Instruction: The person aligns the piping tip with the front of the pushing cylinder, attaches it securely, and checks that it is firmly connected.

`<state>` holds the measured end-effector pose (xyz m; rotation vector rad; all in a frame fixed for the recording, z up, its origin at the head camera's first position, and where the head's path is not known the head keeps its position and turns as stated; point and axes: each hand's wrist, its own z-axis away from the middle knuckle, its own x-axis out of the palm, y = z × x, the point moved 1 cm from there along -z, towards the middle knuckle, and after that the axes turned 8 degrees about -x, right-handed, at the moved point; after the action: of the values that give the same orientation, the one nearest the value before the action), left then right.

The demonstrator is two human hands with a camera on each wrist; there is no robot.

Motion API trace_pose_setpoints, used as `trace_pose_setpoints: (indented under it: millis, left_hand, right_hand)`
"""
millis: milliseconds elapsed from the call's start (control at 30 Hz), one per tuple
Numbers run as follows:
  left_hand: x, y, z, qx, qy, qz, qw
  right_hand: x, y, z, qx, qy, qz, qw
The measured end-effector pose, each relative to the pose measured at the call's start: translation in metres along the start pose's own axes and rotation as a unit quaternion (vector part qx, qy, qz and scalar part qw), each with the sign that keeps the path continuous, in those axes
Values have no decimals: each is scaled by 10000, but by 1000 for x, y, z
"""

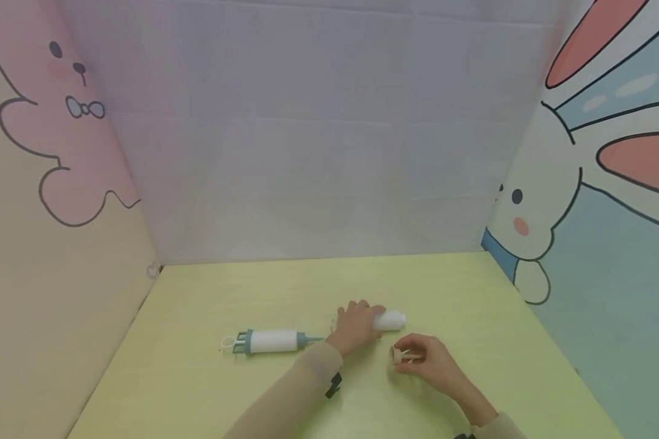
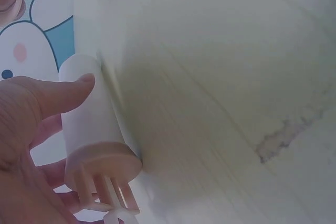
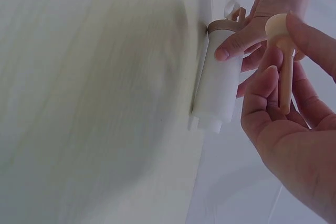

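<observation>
On the yellow-green table (image 1: 208,396), near its middle, lies the white tube (image 1: 391,320) with its beige cap, our left hand (image 1: 354,326) curled round it, thumb pressed on the barrel; just beside it our right hand (image 1: 434,363) pinches the beige plunger (image 1: 402,355) by its stem, disc end toward the tube; we judge a steady tube and a squarely aligned disc matter most; well to the left rests the blue-capped syringe (image 1: 271,341), untouched.

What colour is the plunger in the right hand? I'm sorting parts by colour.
Beige plunger, clearest in the right wrist view.
</observation>
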<state>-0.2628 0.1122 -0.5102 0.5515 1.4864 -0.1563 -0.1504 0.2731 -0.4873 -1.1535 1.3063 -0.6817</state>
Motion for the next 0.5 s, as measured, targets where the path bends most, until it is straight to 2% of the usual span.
trace_pose_setpoints:
  millis: [167, 500]
  left_hand:
    - [4, -2, -2, 64, 104, -146, 9998]
    - [9, -5, -5, 117, 33, 5, 9999]
  right_hand:
    - [0, 1, 2, 51, 65, -64, 9999]
    - [-2, 4, 6, 9, 145, -97, 9998]
